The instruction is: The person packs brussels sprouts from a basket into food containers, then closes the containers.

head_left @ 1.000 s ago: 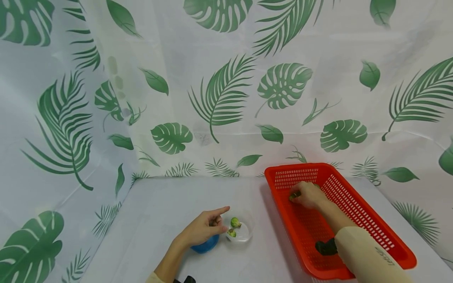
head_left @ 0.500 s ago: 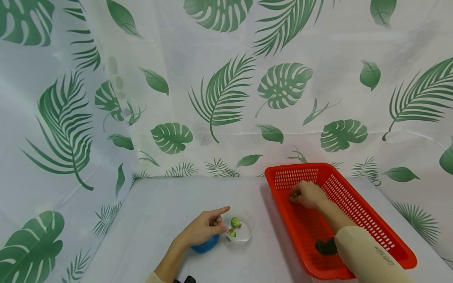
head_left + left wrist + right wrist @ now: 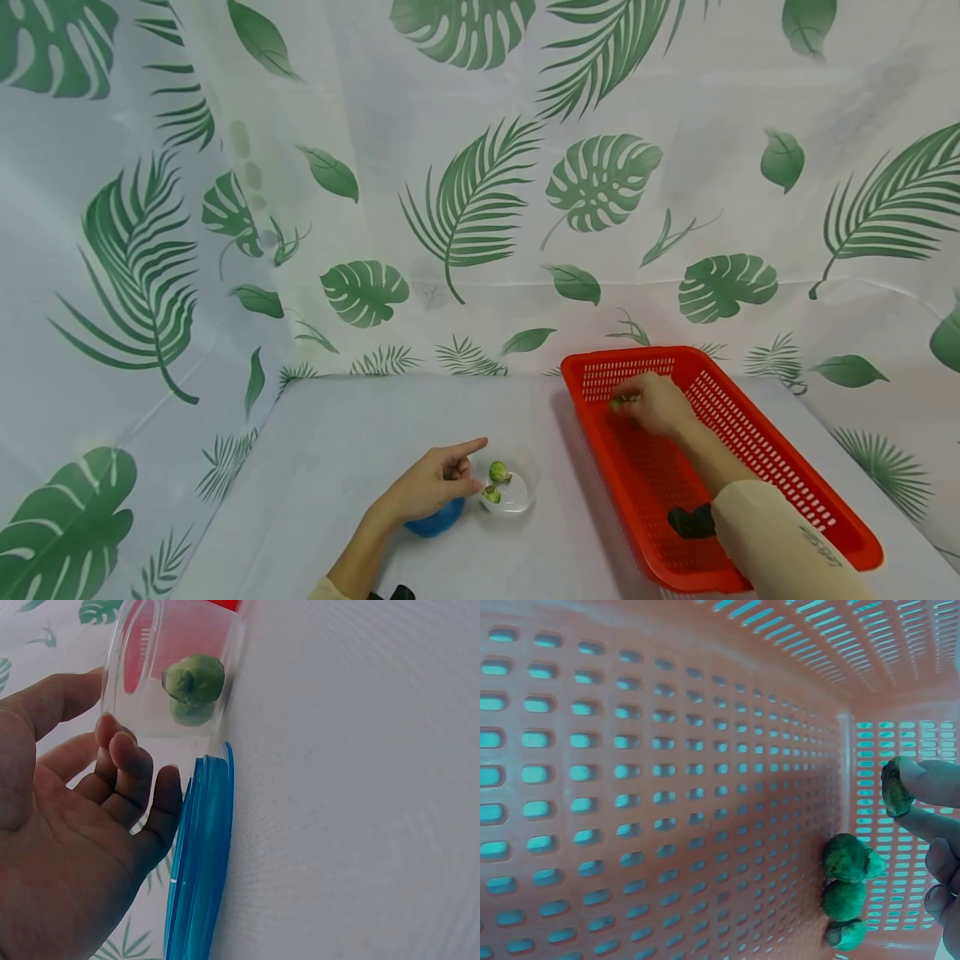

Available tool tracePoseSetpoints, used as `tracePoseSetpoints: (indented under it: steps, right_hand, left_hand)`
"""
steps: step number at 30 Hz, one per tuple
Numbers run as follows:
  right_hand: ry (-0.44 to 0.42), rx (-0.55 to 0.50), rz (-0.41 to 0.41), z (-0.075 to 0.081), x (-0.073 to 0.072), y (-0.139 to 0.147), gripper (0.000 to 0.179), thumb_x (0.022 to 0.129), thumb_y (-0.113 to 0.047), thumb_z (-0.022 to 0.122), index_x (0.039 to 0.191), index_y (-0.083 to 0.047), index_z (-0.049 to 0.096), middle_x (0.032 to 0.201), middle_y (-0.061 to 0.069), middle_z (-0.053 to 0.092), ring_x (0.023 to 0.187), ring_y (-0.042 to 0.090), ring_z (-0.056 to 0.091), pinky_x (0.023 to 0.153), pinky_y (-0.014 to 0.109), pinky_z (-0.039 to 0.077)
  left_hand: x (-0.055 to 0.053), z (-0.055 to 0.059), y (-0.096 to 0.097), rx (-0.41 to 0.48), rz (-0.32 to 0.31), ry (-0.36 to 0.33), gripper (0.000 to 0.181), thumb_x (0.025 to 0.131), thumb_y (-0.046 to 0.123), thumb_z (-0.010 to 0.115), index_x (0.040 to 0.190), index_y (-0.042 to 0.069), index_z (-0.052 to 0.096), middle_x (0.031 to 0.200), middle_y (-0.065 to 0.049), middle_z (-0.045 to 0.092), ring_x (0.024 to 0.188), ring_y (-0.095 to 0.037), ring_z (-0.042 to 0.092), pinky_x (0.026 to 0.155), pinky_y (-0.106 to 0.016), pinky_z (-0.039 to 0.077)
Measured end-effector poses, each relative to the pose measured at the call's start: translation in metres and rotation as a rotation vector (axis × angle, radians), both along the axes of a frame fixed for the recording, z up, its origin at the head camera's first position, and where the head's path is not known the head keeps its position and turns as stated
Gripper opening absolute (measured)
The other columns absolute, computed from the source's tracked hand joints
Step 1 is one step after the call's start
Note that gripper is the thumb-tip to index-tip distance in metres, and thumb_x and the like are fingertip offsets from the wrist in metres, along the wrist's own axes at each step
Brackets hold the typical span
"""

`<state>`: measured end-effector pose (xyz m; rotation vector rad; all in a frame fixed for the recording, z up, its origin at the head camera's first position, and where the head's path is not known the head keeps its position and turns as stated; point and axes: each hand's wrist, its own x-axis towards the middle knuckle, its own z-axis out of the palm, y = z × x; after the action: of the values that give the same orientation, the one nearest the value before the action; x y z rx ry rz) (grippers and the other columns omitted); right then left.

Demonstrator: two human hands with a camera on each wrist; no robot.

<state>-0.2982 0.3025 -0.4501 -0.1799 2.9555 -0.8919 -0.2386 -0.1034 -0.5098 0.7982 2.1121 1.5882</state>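
Observation:
My right hand [image 3: 660, 406] is inside the red basket [image 3: 622, 492], pinching a Brussels sprout [image 3: 897, 786] between thumb and finger. Below it in the right wrist view, three more Brussels sprouts [image 3: 845, 900] lie close together. My left hand [image 3: 435, 483] stays beside a clear plastic container [image 3: 517, 502], index finger extended and the other fingers loosely bent. Its fingertips are at the container's rim in the left wrist view; how firmly they touch is unclear. Two Brussels sprouts [image 3: 499, 472] sit in the container. A blue lid [image 3: 202, 855] lies under the left hand.
The red basket takes up the right side of the white table [image 3: 345, 417]. A black device [image 3: 692, 522] on the right wrist hangs over it. Behind stands a leaf-patterned sheet [image 3: 480, 333].
The right hand has risen slightly from the basket floor with the Brussels sprout in its fingers. The left hand, container and blue lid have stayed in place.

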Motion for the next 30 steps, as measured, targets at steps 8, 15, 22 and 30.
tracePoseSetpoints:
  steps: [8, 15, 22, 30]
  right_hand:
    - [0.09, -0.105, -0.043, 0.01, 0.004, -0.004, 0.031, 0.097, -0.018, 0.075, 0.126, -0.009, 0.076, 0.121, 0.018, 0.069, 0.1, 0.031, 0.058, 0.065, 0.03, 0.055]
    - [0.122, -0.181, -0.077, 0.017, 0.007, -0.008, 0.037, 0.099, -0.027, 0.073, 0.132, -0.01, 0.074, 0.119, 0.019, 0.069, 0.083, 0.026, 0.058, 0.054, 0.028, 0.049]
    - [0.206, -0.249, -0.075, 0.02, 0.01, -0.013, 0.035, 0.098, -0.031, 0.074, 0.129, -0.014, 0.076, 0.094, 0.014, 0.066, 0.06, 0.021, 0.052, 0.047, 0.028, 0.043]
    - [0.317, -0.301, -0.028, 0.024, 0.01, -0.019, 0.036, 0.095, -0.038, 0.077, 0.124, -0.017, 0.079, 0.07, 0.005, 0.054, 0.059, 0.017, 0.048, 0.042, 0.028, 0.035]
  left_hand:
    - [0.0, 0.001, 0.0, -0.007, -0.001, 0.001, 0.065, 0.101, 0.008, 0.067, 0.159, 0.003, 0.04, 0.087, 0.0, 0.054, 0.07, -0.004, 0.045, 0.064, -0.018, 0.038]
    - [0.0, 0.0, 0.0, 0.001, -0.001, -0.003, 0.065, 0.1, 0.007, 0.068, 0.159, 0.002, 0.04, 0.088, -0.001, 0.054, 0.069, -0.004, 0.045, 0.063, -0.018, 0.038]
    - [0.0, -0.001, 0.0, 0.0, -0.01, 0.009, 0.065, 0.101, 0.008, 0.068, 0.159, 0.001, 0.04, 0.087, 0.0, 0.053, 0.07, -0.004, 0.044, 0.064, -0.018, 0.038]
    - [0.0, 0.0, 0.0, -0.001, -0.002, 0.002, 0.065, 0.1, 0.007, 0.068, 0.159, 0.001, 0.04, 0.087, 0.0, 0.053, 0.069, -0.004, 0.044, 0.063, -0.018, 0.038]
